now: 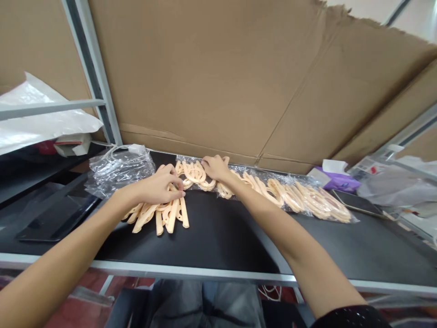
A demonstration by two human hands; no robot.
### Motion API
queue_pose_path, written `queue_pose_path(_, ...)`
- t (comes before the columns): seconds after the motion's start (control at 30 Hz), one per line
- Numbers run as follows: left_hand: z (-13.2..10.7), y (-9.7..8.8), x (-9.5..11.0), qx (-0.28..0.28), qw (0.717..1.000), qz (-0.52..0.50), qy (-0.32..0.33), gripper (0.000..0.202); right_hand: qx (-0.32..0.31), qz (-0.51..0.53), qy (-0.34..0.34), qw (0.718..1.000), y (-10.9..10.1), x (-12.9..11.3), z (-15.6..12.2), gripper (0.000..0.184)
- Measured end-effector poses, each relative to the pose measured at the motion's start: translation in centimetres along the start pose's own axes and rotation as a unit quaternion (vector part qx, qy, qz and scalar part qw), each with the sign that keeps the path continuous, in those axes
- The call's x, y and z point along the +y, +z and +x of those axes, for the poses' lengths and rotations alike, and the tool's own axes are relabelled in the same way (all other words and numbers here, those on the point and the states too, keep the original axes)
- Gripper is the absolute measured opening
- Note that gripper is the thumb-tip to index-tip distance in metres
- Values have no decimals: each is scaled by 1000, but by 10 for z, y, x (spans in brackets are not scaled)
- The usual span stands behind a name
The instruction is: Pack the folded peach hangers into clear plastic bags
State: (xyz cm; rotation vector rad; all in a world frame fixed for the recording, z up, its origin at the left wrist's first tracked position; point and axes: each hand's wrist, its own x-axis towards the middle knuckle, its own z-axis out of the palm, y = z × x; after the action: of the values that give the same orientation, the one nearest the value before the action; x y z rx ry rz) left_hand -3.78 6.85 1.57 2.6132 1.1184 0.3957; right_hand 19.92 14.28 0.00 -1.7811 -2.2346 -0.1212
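Loose beige plastic pieces, flat strips with holes and curved parts, lie in a pile left of centre on the black table. My left hand rests on the pile, fingers and thumb curled round the upper ends of some pieces. Farther back, clear plastic bags filled with the same beige pieces form a row. My right hand reaches to that row with its fingers bent down onto a bag; its fingertips are partly hidden. My right forearm covers part of the row.
Crumpled clear bags lie behind the pile. A dark flat tray is at the left. A purple tissue pack and a dark tablet-like object are at the right. A cardboard wall closes off the back.
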Motion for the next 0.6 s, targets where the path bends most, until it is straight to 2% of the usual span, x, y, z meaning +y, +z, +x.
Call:
queue_pose_path(0.07, 0, -1, 1, 0, 1000, -1, 1, 35, 5, 0, -16, 1000, -3, 0, -3, 39)
queue_pose_path(0.17, 0, -2, 0, 18, 1000, 1, -13, 39, 9, 12, -25, 1000, -8, 0, -4, 28)
queue_pose_path(0.37, 3, -2, -6, 72, 996, 17, -43, 38, 15, 54, 22, 998, -17, -1, -13, 51)
queue_pose_path(0.6, 3, -2, -7, 92, 989, 55, -98, 38, -54, 77, 8, 996, -18, -8, -53, 73)
